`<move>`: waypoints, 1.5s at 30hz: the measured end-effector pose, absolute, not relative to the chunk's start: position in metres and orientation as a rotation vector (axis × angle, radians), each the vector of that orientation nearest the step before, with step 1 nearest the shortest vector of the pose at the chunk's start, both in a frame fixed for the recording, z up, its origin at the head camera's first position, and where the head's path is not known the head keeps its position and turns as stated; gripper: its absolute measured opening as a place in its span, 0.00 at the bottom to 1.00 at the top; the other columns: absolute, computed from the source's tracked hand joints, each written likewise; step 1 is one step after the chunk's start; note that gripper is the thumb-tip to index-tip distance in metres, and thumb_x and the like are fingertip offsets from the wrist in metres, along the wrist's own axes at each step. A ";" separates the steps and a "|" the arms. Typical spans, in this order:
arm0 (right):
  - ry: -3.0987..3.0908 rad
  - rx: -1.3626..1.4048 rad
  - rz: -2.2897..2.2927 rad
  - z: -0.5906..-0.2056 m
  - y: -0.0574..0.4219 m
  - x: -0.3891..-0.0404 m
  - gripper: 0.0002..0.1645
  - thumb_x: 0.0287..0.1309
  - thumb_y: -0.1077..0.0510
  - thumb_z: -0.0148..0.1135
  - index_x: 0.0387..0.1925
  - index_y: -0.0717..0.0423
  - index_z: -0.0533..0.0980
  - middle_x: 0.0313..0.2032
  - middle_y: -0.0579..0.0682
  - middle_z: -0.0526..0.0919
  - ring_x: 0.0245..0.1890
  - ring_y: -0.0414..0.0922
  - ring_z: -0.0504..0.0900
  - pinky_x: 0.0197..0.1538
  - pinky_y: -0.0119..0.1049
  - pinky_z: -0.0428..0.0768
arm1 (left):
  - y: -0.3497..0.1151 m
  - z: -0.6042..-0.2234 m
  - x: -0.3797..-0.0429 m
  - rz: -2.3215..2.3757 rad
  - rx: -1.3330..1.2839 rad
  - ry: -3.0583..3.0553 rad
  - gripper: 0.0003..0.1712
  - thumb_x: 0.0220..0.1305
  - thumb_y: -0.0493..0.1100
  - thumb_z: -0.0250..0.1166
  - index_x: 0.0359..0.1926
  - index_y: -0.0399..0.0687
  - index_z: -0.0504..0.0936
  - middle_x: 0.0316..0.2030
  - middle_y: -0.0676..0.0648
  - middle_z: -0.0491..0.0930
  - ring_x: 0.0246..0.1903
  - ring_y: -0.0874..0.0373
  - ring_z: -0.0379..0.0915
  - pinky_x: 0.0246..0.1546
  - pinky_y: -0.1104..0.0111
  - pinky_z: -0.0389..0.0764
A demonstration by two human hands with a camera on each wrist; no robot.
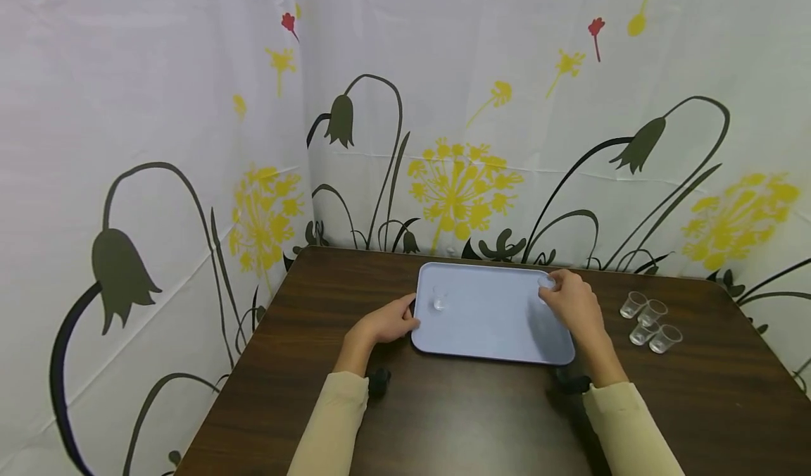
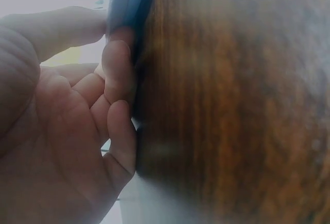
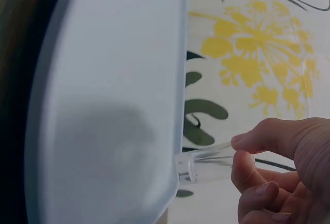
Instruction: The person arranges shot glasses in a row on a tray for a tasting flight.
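Observation:
A light blue tray (image 1: 488,321) lies on the dark wooden table. My left hand (image 1: 391,319) holds its left edge, thumb on the rim and fingers curled beneath, as the left wrist view shows of the hand (image 2: 77,95). At the tray's back right corner my right hand (image 1: 575,303) pinches a small clear shot glass (image 3: 206,163) by its rim between thumb and fingers. The base of that glass is right at the tray surface. Another clear shot glass (image 1: 440,298) stands on the tray's left part, near the left hand.
Several more clear shot glasses (image 1: 645,328) stand in a cluster on the table (image 1: 716,391), right of the tray. A white curtain (image 1: 443,53) printed with flowers hangs behind the table and along its left side.

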State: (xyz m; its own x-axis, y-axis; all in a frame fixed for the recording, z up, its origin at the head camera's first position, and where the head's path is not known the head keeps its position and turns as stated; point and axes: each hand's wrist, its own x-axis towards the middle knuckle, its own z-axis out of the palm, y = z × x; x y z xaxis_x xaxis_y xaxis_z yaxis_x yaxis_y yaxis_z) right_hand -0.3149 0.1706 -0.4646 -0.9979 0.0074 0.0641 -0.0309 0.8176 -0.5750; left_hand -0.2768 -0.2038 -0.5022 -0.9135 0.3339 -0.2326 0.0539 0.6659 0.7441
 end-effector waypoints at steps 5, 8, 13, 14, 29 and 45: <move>-2.945 0.077 0.972 -0.465 0.157 -0.320 0.31 0.68 0.51 0.63 0.65 0.65 0.79 0.48 0.62 0.88 0.37 0.52 0.84 0.34 0.44 0.78 | -0.206 -0.502 -0.278 1.123 0.302 2.536 0.36 0.78 0.39 0.61 0.81 0.36 0.62 0.27 0.51 0.72 0.22 0.60 0.64 0.27 0.69 0.66; -2.953 0.093 0.996 -0.468 0.147 -0.319 0.30 0.68 0.51 0.64 0.65 0.64 0.79 0.46 0.61 0.89 0.35 0.51 0.84 0.33 0.41 0.76 | -0.205 -0.500 -0.277 1.130 0.291 2.531 0.36 0.78 0.39 0.62 0.81 0.36 0.62 0.26 0.52 0.72 0.22 0.60 0.64 0.27 0.69 0.65; -2.933 0.146 1.038 -0.475 0.130 -0.318 0.27 0.67 0.51 0.67 0.62 0.62 0.82 0.40 0.56 0.90 0.33 0.47 0.83 0.32 0.40 0.76 | -0.204 -0.498 -0.274 1.130 0.288 2.523 0.37 0.78 0.38 0.61 0.82 0.35 0.61 0.26 0.52 0.72 0.22 0.60 0.63 0.27 0.69 0.65; -2.924 0.170 1.048 -0.477 0.127 -0.319 0.27 0.67 0.52 0.68 0.61 0.62 0.82 0.39 0.55 0.90 0.32 0.47 0.83 0.32 0.39 0.76 | -0.204 -0.498 -0.274 1.126 0.290 2.525 0.37 0.78 0.38 0.61 0.81 0.35 0.61 0.26 0.52 0.72 0.22 0.60 0.64 0.27 0.69 0.65; -2.935 0.217 1.100 -0.482 0.092 -0.315 0.25 0.65 0.45 0.72 0.59 0.53 0.84 0.39 0.49 0.90 0.34 0.45 0.84 0.34 0.40 0.76 | -0.203 -0.500 -0.277 1.111 0.287 2.536 0.37 0.78 0.38 0.60 0.81 0.35 0.61 0.26 0.51 0.71 0.23 0.60 0.64 0.27 0.70 0.65; -2.913 0.300 1.097 -0.486 0.064 -0.308 0.24 0.64 0.45 0.74 0.58 0.50 0.85 0.37 0.45 0.90 0.33 0.44 0.83 0.34 0.40 0.75 | -0.212 -0.520 -0.290 1.113 0.347 2.531 0.39 0.77 0.41 0.60 0.82 0.34 0.59 0.27 0.50 0.73 0.22 0.59 0.66 0.27 0.66 0.68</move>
State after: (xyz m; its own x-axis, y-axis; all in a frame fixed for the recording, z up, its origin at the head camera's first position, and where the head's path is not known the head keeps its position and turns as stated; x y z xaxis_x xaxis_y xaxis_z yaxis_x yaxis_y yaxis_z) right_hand -0.3085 0.0642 -0.4858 -0.9815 -0.1735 0.0809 -0.1838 0.7353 -0.6524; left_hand -0.2896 -0.2121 -0.5203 -0.9076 0.3578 -0.2195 0.0803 0.6611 0.7460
